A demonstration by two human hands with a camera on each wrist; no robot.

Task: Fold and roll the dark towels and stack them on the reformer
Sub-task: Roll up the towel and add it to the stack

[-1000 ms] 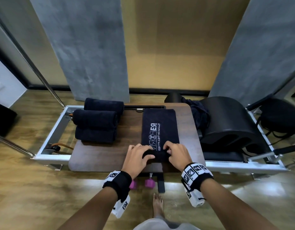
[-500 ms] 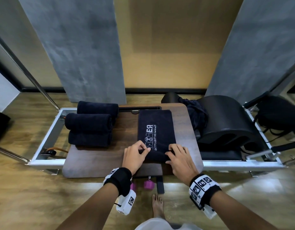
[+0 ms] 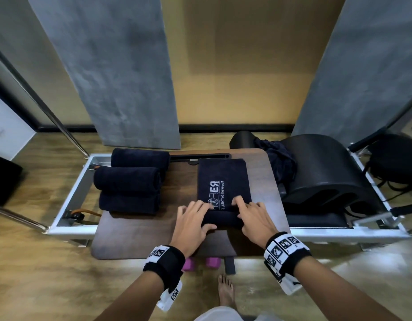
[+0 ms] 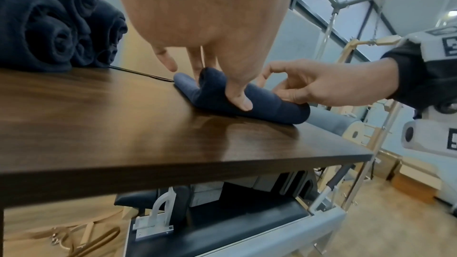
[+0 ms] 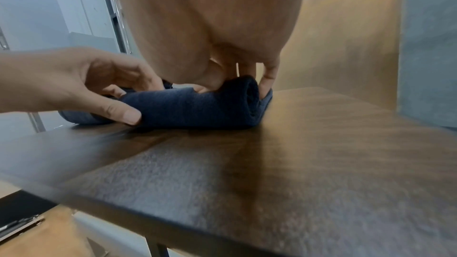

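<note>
My palms fill the top of both wrist views, so I cannot see my fingertips behind the roll, and the white lettering on the towel [image 3: 223, 181] disappears under my knuckles. The crumpled dark cloth [image 3: 279, 163] wedged against the black arc barrel [image 3: 325, 172] is too bunched to make out.

My left hand [image 3: 193, 218] and right hand [image 3: 256, 216] both curl over the rolled near end of the towel, thumbs on the near side, fingers over the top, gripping it. The towel's far part lies flat on the wooden worktop [image 3: 142, 235], which sits across the reformer [image 3: 70, 198] frame. From the right wrist view the roll's open spiral end [image 5: 252, 97] shows just beside my fingers.

Three rolled towels [image 3: 128, 181] are stacked at the worktop's far left corner, one on top of two, well apart from my hands.

Bare wood lies between the roll and the near edge, and more between the towel and the stack. The towel's right side runs near the worktop's right edge. Below the near edge, pink dumbbells [image 3: 200, 262] rest on the floor near my bare foot [image 3: 225, 290].
</note>
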